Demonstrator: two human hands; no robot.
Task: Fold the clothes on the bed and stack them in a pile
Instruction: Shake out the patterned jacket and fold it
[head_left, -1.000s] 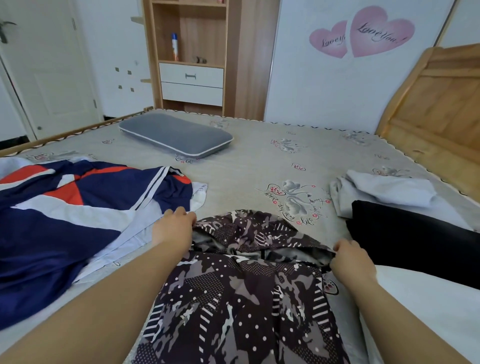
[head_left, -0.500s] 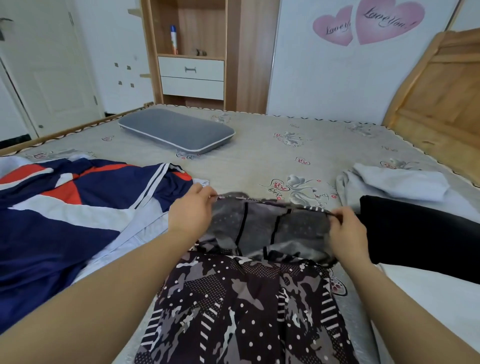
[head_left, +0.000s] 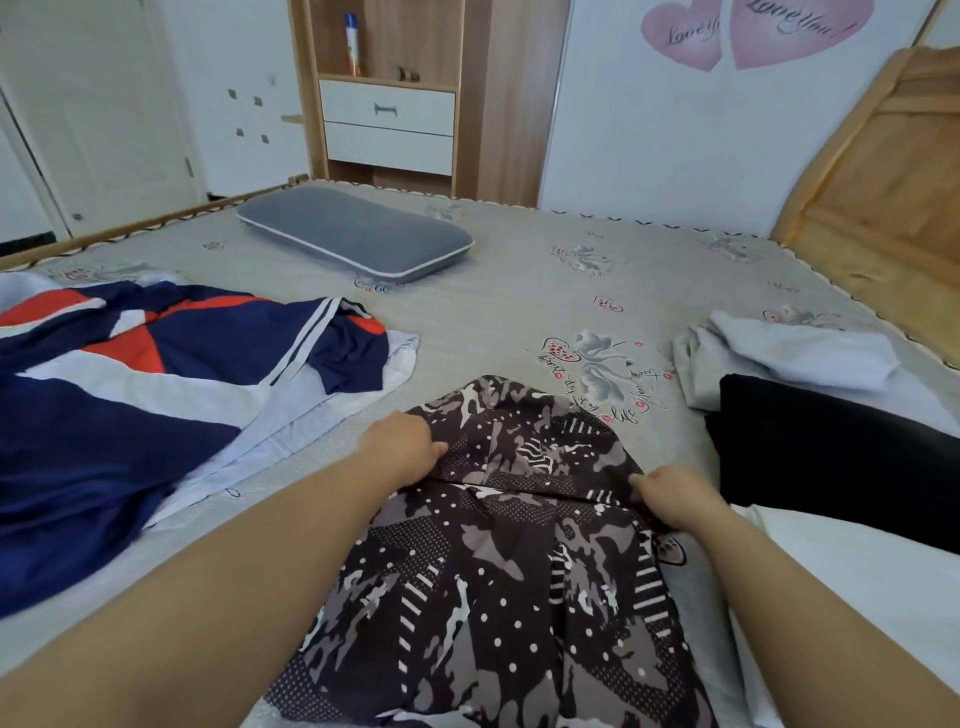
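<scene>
Camo garment lies flat on the bed, long axis running away from me, hood end pointing far, dark brown-grey with white dots and stripes; my left grip and right grip each pinch its fold line.

one view only, from a wide-angle camera worn on the person's head, looking forward and down across the grey flower-printed bed sheet. both bare forearms reach in from the bottom edge, close to the lens. it faces the far white wall with pink heart stickers; straight lines bow near the frame edges. no second view shares the scene.
</scene>
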